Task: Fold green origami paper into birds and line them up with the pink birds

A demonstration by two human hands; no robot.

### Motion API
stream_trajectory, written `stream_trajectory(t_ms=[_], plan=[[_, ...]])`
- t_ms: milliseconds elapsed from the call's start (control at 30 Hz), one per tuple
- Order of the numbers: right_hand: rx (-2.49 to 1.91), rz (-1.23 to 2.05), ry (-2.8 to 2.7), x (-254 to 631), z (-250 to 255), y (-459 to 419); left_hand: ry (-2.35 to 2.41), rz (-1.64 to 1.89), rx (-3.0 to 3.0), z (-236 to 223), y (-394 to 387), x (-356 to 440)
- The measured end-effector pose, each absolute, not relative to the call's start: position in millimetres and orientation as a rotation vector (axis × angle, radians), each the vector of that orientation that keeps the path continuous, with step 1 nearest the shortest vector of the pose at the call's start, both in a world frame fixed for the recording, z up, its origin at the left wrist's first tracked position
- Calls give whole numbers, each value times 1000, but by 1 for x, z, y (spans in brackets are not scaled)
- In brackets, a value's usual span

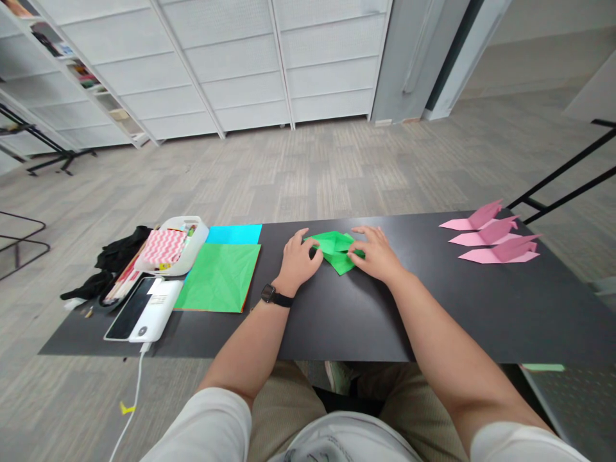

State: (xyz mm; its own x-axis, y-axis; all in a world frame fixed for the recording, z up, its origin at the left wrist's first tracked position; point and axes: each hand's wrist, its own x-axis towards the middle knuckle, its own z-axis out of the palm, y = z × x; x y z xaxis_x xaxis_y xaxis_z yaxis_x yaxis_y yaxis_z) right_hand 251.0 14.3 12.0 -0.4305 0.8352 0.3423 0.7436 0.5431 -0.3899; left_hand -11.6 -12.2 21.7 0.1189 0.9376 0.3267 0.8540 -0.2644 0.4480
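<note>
A partly folded sheet of green origami paper [337,247] lies on the dark table in front of me. My left hand [299,260] pinches its left corner between thumb and forefinger, and a black watch sits on that wrist. At the paper's right side, my right hand [375,253] pinches another part of it with thumb and forefinger. The paper's middle shows raised folds, with one point directed towards me. Exactly which layers the fingertips hold is hidden.
Green paper sheets [221,276] lie left, partly over a blue sheet [235,233]. Farther left are a white basket [195,247], a phone [132,311] and a cabled white power bank [156,314]. Three pink folded paper birds [500,253] stand right on the black table [337,327].
</note>
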Motion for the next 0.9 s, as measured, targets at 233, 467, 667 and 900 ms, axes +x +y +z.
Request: stream_trajectory(t_ms=[233,467,667,900], plan=[[-1319,199,-2283,251,7,17,1790,771,2289,21,-14,-9],[-1284,217,-2271,249,8,17,1780,689,2311,21,-17,-6],[-1237,232,-2257,244,6,18,1772,649,2355,21,-20,-1],[-1188,312,-2213,242,10,18,1746,617,2368,17,-17,2]])
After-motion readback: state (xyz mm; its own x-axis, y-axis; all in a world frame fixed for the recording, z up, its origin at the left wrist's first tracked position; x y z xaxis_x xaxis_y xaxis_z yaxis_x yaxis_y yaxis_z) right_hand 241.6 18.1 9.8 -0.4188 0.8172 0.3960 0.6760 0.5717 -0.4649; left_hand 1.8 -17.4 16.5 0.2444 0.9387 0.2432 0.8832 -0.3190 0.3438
